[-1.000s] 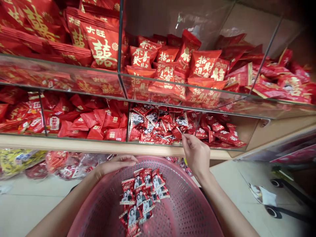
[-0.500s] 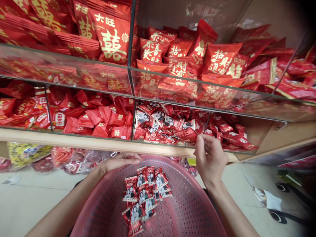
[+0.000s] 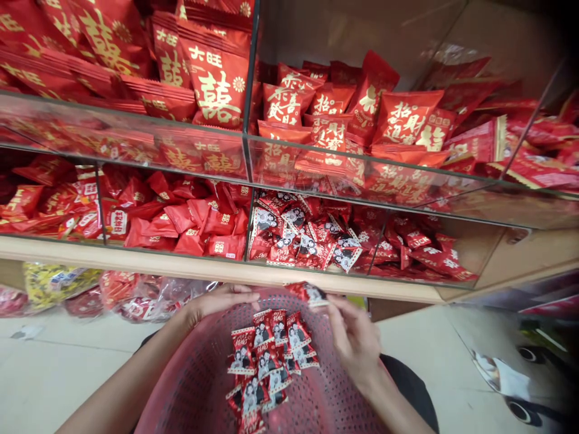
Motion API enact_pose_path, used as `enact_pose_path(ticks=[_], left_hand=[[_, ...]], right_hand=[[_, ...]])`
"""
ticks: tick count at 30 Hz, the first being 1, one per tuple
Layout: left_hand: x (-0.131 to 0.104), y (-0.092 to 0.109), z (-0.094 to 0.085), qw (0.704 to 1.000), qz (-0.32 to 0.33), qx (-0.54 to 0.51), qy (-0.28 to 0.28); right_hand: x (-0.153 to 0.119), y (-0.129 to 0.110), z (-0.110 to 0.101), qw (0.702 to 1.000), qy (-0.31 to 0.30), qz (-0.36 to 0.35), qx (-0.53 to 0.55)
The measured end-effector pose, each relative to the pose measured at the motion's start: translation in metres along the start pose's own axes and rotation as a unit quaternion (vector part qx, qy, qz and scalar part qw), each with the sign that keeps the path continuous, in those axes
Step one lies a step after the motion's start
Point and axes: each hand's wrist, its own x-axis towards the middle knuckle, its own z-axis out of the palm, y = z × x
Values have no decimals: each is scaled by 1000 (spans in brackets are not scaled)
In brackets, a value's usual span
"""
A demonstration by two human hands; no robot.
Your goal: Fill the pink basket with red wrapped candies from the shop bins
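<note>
My right hand (image 3: 355,334) pinches the end of a small red candy packet (image 3: 309,293) with a black-and-white couple print, above the far right rim of a pink perforated plastic basket (image 3: 190,361). My left hand (image 3: 221,303) grips the basket's far left rim, its fingers laid over the edge and partly hidden. Inside the basket lie several matching candy packets (image 3: 266,361), grouped left of its middle. More packets of the same print (image 3: 294,232) fill a shelf compartment straight ahead.
Clear dividers and a front panel (image 3: 181,160) separate the compartments. Larger red snack bags (image 3: 221,84) stand on the upper shelf. Left of the couple packets are other red packets (image 3: 181,220). Bagged sweets (image 3: 63,280) lie below the wooden shelf edge (image 3: 149,262). Wheeled legs (image 3: 525,413) stand at right.
My right hand has moved from the shelf compartment down and left to the basket rim, carrying a candy packet out. My left hand stays on the rim. The view has shifted slightly.
</note>
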Motion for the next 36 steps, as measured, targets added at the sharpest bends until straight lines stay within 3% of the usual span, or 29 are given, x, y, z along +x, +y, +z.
enact_pose_path(ticks=[5,12,15,18,21,23,25,27,31,36], left_hand=[[-4,6,1,998,1,46,41],[-4,-4,0,999,4,-49,1],[0,-10,-3,999,9,-47,-9],[4,-13,-5,999,16,-29,5],[5,-14,-5,999,9,-37,6],[5,-15,-4,999,10,-41,-1],[6,-16,-4,999,15,-40,-4],[8,-17,-3,999,17,-35,-5],[10,-16,-3,999,20,-26,-4],[10,-16,-2,1000,15,-15,4]], right_hand=[[-19,0,17,988,-133,-79,-7],[-31,10,34,961,-243,-133,-12],[-35,11,37,947,-298,-121,7],[-35,1,40,941,-327,-29,76],[-32,-15,44,926,-286,172,178],[-31,-21,47,870,-274,313,264],[-33,-23,51,798,-298,404,332],[-37,-19,56,756,-320,441,362],[-45,-12,62,747,-338,446,359],[-52,-14,65,715,-393,451,361]])
